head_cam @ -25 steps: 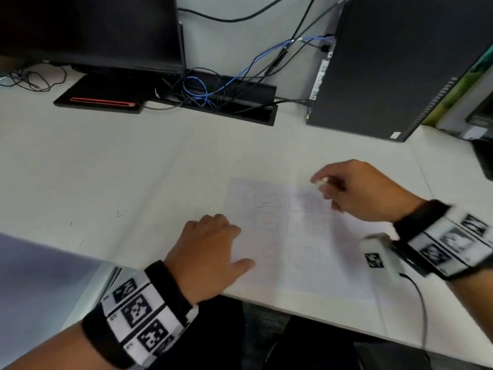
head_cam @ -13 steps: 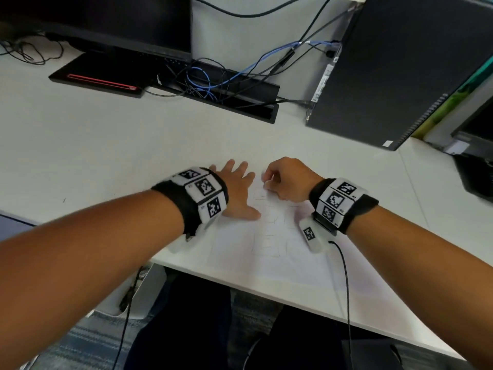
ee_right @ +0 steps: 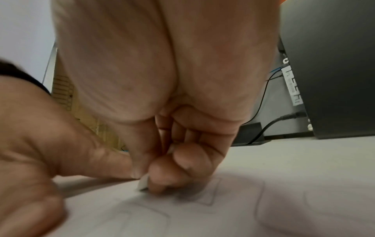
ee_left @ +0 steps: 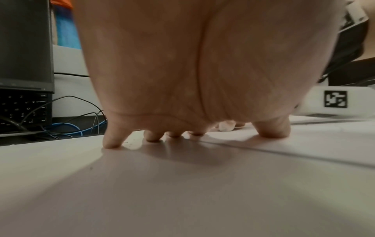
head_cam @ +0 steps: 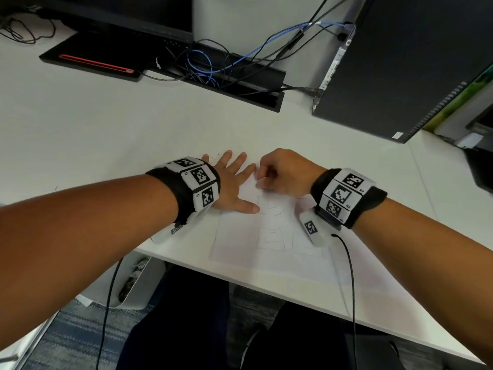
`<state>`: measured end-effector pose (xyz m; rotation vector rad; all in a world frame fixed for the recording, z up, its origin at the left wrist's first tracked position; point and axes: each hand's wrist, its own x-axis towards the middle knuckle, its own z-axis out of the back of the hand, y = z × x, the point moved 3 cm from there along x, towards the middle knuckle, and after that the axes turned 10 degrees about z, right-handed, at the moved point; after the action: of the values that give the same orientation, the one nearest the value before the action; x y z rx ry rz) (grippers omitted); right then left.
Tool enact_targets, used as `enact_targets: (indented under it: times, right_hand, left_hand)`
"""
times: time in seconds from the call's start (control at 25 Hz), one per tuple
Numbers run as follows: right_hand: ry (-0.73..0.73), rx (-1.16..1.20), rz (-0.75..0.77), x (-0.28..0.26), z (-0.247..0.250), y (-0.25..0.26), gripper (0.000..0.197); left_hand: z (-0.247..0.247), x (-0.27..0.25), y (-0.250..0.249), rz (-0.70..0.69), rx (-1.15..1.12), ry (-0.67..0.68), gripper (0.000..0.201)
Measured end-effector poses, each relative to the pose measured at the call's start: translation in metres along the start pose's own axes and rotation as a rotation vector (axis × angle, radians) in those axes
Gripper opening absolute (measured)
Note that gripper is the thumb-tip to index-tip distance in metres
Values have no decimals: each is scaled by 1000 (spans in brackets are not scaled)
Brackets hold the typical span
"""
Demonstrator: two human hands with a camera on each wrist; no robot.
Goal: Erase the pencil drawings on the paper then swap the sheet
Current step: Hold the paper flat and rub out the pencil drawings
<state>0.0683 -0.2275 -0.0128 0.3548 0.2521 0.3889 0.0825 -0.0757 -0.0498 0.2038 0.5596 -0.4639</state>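
The person is leaning over the white desk (head_cam: pixel 106 134), and the paper (head_cam: pixel 240 236) is lying flat near the front edge of it, with faint pencil drawings (head_cam: pixel 272 236) of box shapes on it. The left hand (head_cam: pixel 229 182) is resting with straight, spread fingers at the far left corner of the sheet; from above I am seeing the thumb lying on the paper. The left wrist view is adding what the head view is hiding: the fingertips (ee_left: pixel 111 142) are pressing down, the little finger on the bare desk and the thumb on the sheet, while the palm is staying lifted. The right hand (head_cam: pixel 282 174) is curled just beside it, touching the upper part of the paper. From above the head view is showing only a closed fist, so there I cannot tell what it is holding. The right wrist view is making this clear: the thumb and the fingers are pinching a small white eraser (ee_right: pixel 144 182), and its tip is touching the sheet next to a drawn square. At the back of the desk a dark computer tower (head_cam: pixel 400 62), a monitor (head_cam: pixel 106 12) and blue cables (head_cam: pixel 202 65) are standing.
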Motion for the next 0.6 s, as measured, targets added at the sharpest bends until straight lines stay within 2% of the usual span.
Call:
enact_targets:
  times: [0.08, 0.24, 0.4, 0.52, 0.6]
  right_hand:
    - [28, 15, 11, 1, -2, 2, 6]
    - [-53, -41, -46, 9, 4, -4, 9]
    - [-5, -25, -3, 4, -5, 0, 5]
    - [-71, -32, -48, 6, 3, -5, 4]
    - [-62, -43, -50, 5, 4, -5, 4]
  left_hand:
    - [0, 0, 0, 5, -2, 0, 106]
    - [2, -2, -1, 10, 2, 3, 107]
    - [2, -3, -2, 21, 11, -2, 106]
    - [4, -4, -4, 19, 22, 0, 102]
    - [6, -6, -6, 15, 27, 6, 100]
